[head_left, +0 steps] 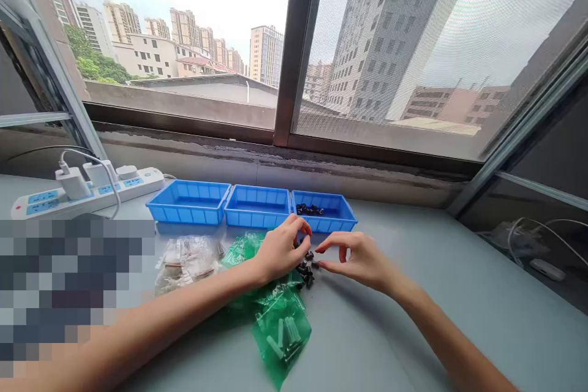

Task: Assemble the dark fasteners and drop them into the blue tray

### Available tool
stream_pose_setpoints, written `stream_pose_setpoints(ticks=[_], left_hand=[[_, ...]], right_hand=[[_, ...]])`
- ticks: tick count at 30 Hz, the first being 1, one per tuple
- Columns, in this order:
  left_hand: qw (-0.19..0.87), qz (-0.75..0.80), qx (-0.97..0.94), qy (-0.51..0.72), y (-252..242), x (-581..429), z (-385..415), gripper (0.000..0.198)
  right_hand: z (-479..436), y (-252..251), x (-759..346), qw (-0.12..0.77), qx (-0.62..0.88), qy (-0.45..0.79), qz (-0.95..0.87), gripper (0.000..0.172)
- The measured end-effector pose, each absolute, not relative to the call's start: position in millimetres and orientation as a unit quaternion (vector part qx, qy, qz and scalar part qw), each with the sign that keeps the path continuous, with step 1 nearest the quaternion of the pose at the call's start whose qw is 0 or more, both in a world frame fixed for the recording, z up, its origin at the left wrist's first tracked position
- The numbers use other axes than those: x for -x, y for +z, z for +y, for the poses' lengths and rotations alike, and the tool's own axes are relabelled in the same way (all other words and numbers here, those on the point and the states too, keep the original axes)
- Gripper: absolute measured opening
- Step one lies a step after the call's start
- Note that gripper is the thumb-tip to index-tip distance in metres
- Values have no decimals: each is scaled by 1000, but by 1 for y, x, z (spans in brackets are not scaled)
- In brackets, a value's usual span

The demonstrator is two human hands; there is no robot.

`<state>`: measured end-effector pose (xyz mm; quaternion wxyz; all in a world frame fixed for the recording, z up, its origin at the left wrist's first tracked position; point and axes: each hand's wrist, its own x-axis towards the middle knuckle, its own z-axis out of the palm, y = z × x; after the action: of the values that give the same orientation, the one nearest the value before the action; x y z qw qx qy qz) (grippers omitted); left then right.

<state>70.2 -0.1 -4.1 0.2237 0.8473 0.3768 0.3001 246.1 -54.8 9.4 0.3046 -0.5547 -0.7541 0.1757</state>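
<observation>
A small pile of black parts (304,273), too small to name, lies on the grey table between my hands. My left hand (281,251) is over the pile's left side, thumb and forefinger curled together; what they pinch, if anything, is hidden. On the right, my right hand (361,257) has thumb and forefinger apart, their tips close to the pile's edge. Under and in front of my left wrist are green plastic bags (282,327), the nearest with pale stick-like pieces inside. More of the black parts (310,210) sit in the right blue tray (325,220).
The middle blue tray (257,216) and left blue tray (188,213) stand in the same row. A clear bag of pale pieces (186,260) lies left of the green bags. A white power strip (96,193) with chargers and a cable is at far left. Windows rise behind the table.
</observation>
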Motion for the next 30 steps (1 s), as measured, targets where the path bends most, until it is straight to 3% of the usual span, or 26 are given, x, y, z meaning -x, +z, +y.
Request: stream_pose_setpoints(ticks=[4,12,15,21,30], left_hand=[[227,366,-853,294,-6,-69,-2,11],[230,374,-847,300,-5,-68,-6,10],[222,383,-844,302,-5,-68,-7,8],[211,381,-853,288,-6,-66,-6,14],[236,330,-853,329,-7,-64,-5,24]], right_hand=[[-58,-1,-240,240,575,133,-771,7],[-60,-16,-224,274,582,166,-747,14],[-57,-20,-223,317,593,185,-717,14],[-51,-16,-220,512,579,242,-587,31],[-56,-6,-210,573,562,362,-474,43]])
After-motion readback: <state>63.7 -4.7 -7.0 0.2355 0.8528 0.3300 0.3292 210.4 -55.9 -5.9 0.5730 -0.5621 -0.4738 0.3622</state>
